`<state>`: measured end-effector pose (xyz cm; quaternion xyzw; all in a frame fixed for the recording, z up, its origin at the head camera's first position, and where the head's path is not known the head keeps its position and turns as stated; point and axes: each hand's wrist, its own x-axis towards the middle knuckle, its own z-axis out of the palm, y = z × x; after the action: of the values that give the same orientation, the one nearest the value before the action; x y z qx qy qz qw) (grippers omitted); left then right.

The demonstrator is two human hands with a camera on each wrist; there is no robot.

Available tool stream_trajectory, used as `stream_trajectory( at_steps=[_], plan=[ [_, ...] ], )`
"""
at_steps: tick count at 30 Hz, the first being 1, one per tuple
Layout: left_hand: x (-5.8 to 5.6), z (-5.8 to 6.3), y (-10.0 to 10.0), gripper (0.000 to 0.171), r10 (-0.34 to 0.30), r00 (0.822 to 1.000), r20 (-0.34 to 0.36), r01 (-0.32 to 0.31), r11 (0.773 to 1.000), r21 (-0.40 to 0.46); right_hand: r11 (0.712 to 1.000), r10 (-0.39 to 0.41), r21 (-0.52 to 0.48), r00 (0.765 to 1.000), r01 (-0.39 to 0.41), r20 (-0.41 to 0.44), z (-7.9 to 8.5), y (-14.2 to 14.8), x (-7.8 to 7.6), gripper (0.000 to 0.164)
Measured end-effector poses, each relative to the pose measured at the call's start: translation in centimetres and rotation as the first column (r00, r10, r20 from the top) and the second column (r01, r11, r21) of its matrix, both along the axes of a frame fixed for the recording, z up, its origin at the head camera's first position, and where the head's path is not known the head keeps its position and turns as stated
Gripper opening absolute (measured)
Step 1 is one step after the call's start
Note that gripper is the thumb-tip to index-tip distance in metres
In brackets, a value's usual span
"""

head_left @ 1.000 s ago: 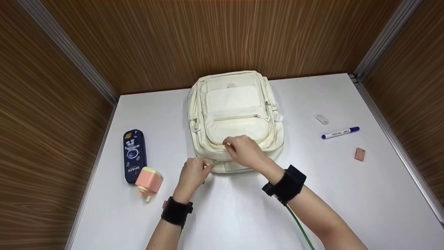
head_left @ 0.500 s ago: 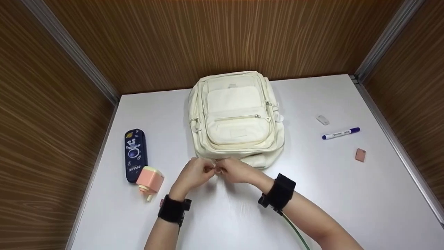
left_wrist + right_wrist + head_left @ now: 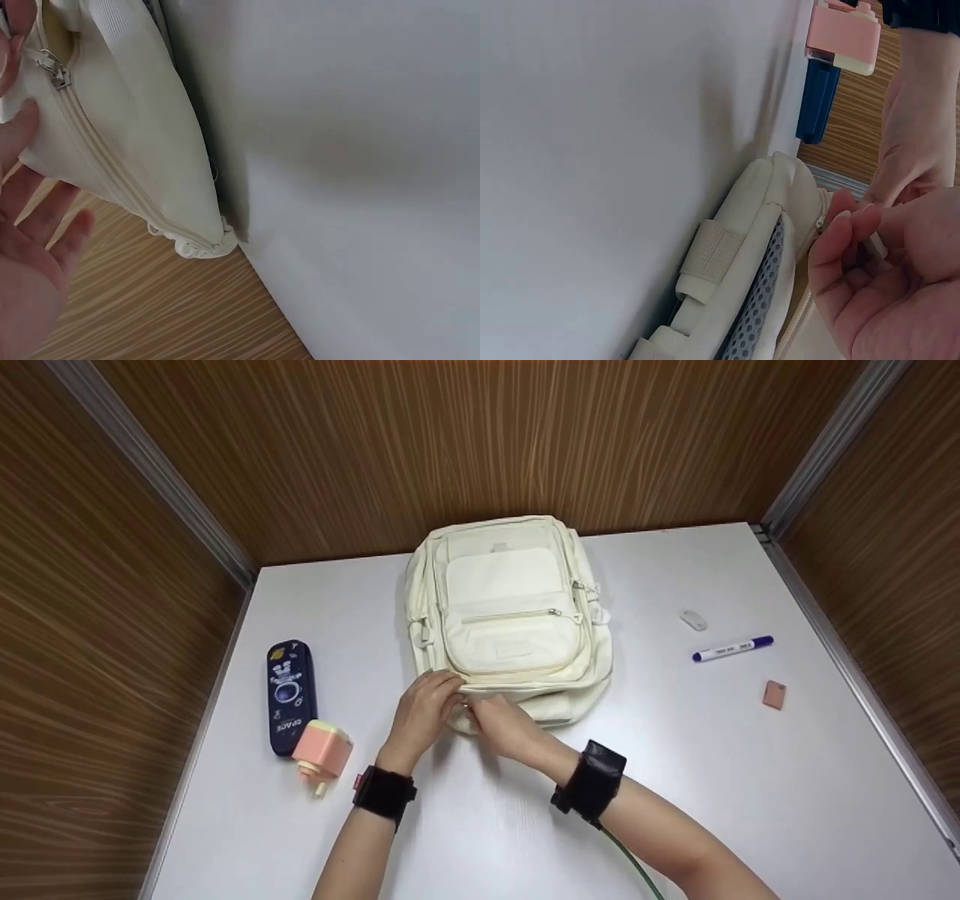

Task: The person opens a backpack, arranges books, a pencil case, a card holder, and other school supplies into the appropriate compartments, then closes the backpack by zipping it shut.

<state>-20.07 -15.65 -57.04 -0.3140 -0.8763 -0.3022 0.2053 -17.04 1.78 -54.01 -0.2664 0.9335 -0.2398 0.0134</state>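
A cream backpack lies front side up at the back of the table. At its near left corner my left hand holds the fabric edge, thumb on one side and fingers behind it. My right hand is beside it, fingers curled, pinching the zipper pull, which shows as a pale tab between the fingers. In the left wrist view the metal zipper slider sits on the zipper track, with a gap of yellowish lining above it. The fingertips of my right hand are partly cut off there.
Left on the table, a dark blue pencil case touches a pink and cream crank pencil sharpener. To the right lie a small white block, a blue-capped marker and a small pink block. Wood-grain panels enclose the table.
My right hand has come down from the backpack's front to its near edge beside the left hand. My left hand has moved slightly forward onto the corner.
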Motion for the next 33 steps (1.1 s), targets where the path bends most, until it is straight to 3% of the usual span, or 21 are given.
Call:
stream_trajectory(
  at_steps=[5,9,15,22,33],
  plan=[
    [-0.6,0.1,0.2,0.014,0.043,0.994,0.105,-0.047,0.998,0.036,0.993,-0.075,0.084,0.996,0.079,-0.049,0.1,-0.4,0.4,0.009],
    [-0.9,0.1,0.4,0.014,0.088,0.985,0.15,-0.093,0.995,0.028,0.99,-0.089,0.105,0.993,0.097,-0.08,-0.1,-0.2,0.2,0.013],
    [-1.2,0.0,0.5,0.013,0.128,0.981,0.143,-0.132,0.991,0.018,0.991,-0.11,0.061,0.989,0.116,-0.097,0.2,0.9,-0.1,0.019],
    [-1.2,0.1,0.4,0.015,0.124,0.98,0.154,-0.131,0.991,0.037,0.99,-0.138,0.003,0.988,0.138,-0.074,0.8,3.0,0.0,0.026],
    [-1.3,0.1,0.5,0.017,0.12,0.983,0.141,-0.128,0.991,0.044,0.99,-0.143,0.004,0.99,0.143,0.01,1.7,6.5,0.5,0.014]
  ],
)
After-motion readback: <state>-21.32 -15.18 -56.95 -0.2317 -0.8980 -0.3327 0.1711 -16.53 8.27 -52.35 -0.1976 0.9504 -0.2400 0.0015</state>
